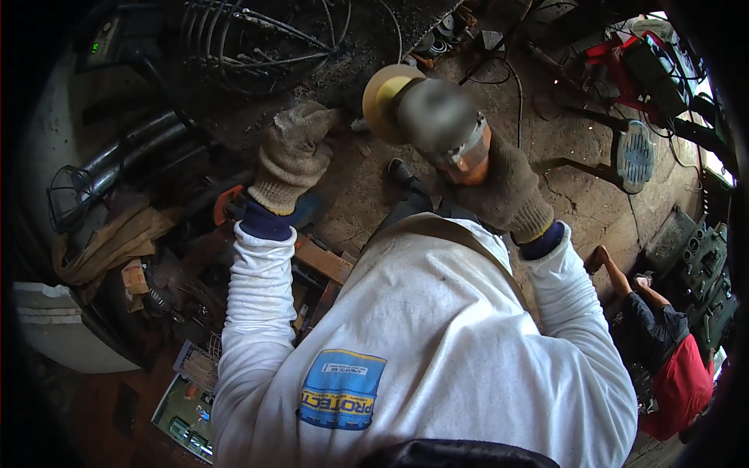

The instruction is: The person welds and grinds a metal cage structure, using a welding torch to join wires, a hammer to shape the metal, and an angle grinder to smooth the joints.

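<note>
An orange-bodied angle grinder (468,161) with a blurred grey head is in my gloved right hand (507,187), whose fingers wrap round its body. Its tan and yellow disc (382,101) faces left, toward my other hand. My left hand (295,148), in a knitted work glove, is closed near a dark piece by the disc. What its fingers hold is too dark to make out. Small bright sparks (556,81) fly off to the right of the grinder. A light apron or cloth (437,312) covers my front.
Bent metal rods (265,54) lie at the far left. Shiny pipes (129,152) and a brown cloth (117,238) are at the left. To the right stand a stool-like metal piece (636,156), a red machine (624,70) and a person in red (683,390). A cable (520,101) crosses the floor.
</note>
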`<action>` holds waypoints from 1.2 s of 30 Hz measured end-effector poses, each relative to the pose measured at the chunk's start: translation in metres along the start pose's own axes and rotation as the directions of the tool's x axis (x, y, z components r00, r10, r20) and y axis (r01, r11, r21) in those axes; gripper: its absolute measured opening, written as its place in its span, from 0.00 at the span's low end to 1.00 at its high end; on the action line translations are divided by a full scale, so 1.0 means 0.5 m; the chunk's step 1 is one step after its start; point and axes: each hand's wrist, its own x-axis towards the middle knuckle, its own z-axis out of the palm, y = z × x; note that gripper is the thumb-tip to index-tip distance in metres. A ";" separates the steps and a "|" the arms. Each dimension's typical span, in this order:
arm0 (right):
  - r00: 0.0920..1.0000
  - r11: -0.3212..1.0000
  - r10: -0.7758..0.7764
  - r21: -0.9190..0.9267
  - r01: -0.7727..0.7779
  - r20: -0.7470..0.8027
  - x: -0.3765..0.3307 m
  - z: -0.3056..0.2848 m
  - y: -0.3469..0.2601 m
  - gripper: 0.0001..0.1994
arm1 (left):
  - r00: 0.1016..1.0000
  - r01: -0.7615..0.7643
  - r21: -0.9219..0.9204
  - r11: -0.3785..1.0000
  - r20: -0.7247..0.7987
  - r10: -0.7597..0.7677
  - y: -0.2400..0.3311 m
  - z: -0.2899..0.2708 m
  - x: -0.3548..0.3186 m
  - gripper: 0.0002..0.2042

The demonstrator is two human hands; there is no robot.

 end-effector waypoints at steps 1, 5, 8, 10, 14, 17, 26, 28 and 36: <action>0.999 0.999 -0.016 0.050 0.018 -0.031 -0.009 0.007 0.005 0.42 | 1.000 0.006 -0.009 1.000 0.006 -0.006 0.002 -0.003 0.002 0.09; 1.000 0.999 -0.002 0.049 0.002 0.002 -0.036 0.003 -0.028 0.41 | 0.999 0.033 -0.043 0.999 -0.019 -0.034 0.010 -0.003 -0.001 0.11; 1.000 0.998 -0.002 0.062 0.003 -0.021 -0.039 0.004 -0.027 0.42 | 0.999 0.051 -0.015 0.999 0.012 -0.051 0.009 -0.004 -0.002 0.14; 1.000 0.999 0.007 0.054 -0.007 -0.004 -0.036 0.000 -0.030 0.42 | 0.999 0.042 -0.052 0.998 -0.019 -0.043 0.006 0.000 -0.002 0.13; 0.999 0.999 -0.029 0.036 0.030 -0.036 -0.028 0.006 -0.027 0.40 | 0.998 0.063 -0.050 0.997 0.025 -0.062 0.003 -0.004 -0.005 0.19; 0.994 0.996 -0.087 -0.031 0.085 -0.066 -0.025 0.005 -0.022 0.39 | 0.999 0.038 -0.043 0.998 -0.011 -0.038 0.004 -0.002 -0.008 0.19; 0.998 0.997 -0.039 0.060 0.042 -0.051 -0.025 -0.011 -0.034 0.39 | 1.000 0.014 -0.050 0.999 -0.008 -0.014 0.015 -0.010 0.004 0.14; 0.997 0.998 -0.045 0.028 0.047 -0.059 -0.032 -0.002 -0.030 0.39 | 1.000 0.023 -0.072 0.997 -0.014 -0.024 0.011 -0.007 0.001 0.17; 0.999 0.999 -0.034 0.010 0.034 -0.012 -0.028 -0.017 -0.047 0.38 | 0.999 0.032 -0.043 0.999 0.010 -0.032 0.014 -0.012 0.003 0.18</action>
